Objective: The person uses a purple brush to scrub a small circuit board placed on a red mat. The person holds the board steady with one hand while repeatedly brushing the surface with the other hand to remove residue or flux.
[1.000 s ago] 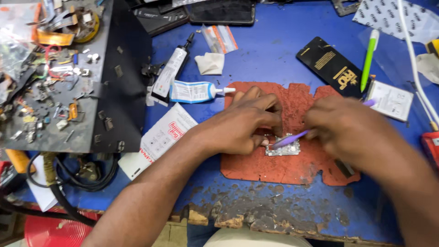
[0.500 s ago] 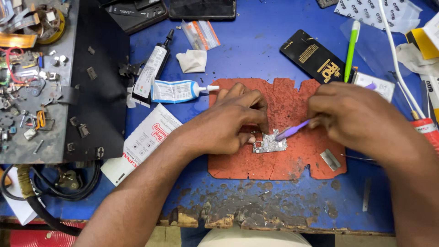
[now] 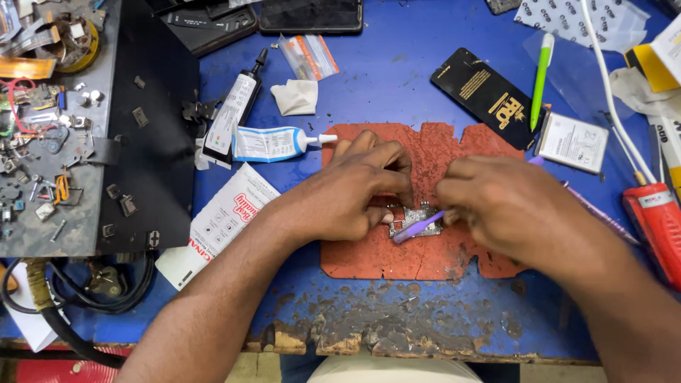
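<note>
- A purple tool [image 3: 418, 226] is pinched in the right hand [image 3: 507, 206], its tip laid on a small circuit board [image 3: 417, 218].
- The board is pressed down by the left hand [image 3: 351, 191], fingers closed on its edge.
- Board and hands are found mid-frame on a red mat [image 3: 425, 262].
- A white glue tube [image 3: 273, 143] lies left of the mat.

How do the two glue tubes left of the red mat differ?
The black-capped tube is slim, white and black, lying steeply diagonal with its nozzle toward the table's far edge. The blue-and-white tube is fatter, lies almost level, and its white nozzle points right toward the red mat. Both lie untouched on the blue table.
</note>
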